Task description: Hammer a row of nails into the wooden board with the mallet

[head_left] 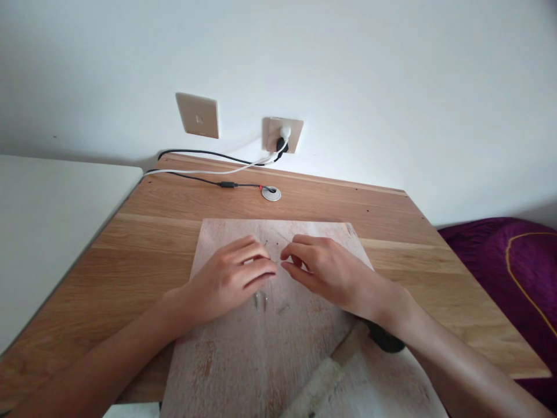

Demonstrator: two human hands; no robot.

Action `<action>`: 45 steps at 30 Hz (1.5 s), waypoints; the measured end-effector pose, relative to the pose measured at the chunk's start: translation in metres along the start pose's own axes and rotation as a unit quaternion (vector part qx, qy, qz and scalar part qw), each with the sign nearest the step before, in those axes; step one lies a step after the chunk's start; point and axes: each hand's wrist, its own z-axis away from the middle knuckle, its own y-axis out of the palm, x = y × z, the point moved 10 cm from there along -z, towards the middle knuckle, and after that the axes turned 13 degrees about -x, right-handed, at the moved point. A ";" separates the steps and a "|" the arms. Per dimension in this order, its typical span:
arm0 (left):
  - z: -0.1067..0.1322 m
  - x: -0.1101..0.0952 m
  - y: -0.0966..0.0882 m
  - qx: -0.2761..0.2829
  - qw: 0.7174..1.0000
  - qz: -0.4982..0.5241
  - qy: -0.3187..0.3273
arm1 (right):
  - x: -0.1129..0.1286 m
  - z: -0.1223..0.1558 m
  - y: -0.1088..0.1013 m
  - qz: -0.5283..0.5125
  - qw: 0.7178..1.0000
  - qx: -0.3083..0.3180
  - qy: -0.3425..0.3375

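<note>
My left hand (pixel 232 276) and my right hand (pixel 324 267) rest on a pale worn wooden board (pixel 243 360) lying on a wooden desk (pixel 152 232). Their fingertips meet near the board's middle, pinched together on something too small to make out. A thin nail (pixel 266 242) stands in the board just beyond the fingers. Three loose nails (pixel 265 302) lie on the board right below the hands. A hammer (pixel 343 354) lies on the board under my right forearm, its dark head partly hidden and its handle pointing to the near edge.
Black and white cables (pixel 209 171) run along the desk's back edge to a wall socket (pixel 282 134). A round metal grommet (pixel 271 194) sits in the desk. A white surface (pixel 52 220) adjoins on the left, a purple cushion (pixel 505 255) on the right.
</note>
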 end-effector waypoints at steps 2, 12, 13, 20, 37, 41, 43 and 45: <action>0.001 -0.007 0.005 0.017 1.000 0.013 0.010 | -0.006 0.000 -0.001 0.003 1.000 -0.011 0.006; 0.008 -0.006 0.019 0.063 0.997 0.037 -0.007 | -0.032 0.001 -0.004 0.047 0.998 -0.029 0.031; 0.009 -0.006 0.020 0.070 0.997 0.041 -0.012 | -0.034 0.001 -0.005 0.054 0.997 -0.032 0.033; 0.005 0.010 0.013 0.028 0.996 0.022 -0.078 | -0.053 -0.002 -0.012 0.138 0.987 -0.022 0.080; -0.004 0.072 0.013 0.015 0.977 -0.054 -0.207 | -0.051 -0.024 0.001 0.194 0.977 0.042 0.073; -0.007 0.075 0.017 0.020 0.974 -0.049 -0.222 | -0.052 -0.025 0.008 0.203 0.976 0.051 0.056; -0.007 0.077 0.019 0.026 0.972 -0.044 -0.228 | -0.052 -0.025 0.010 0.208 0.975 0.055 0.049; -0.007 0.078 0.021 0.034 0.971 -0.042 -0.232 | -0.050 -0.026 0.010 0.213 0.975 0.057 0.041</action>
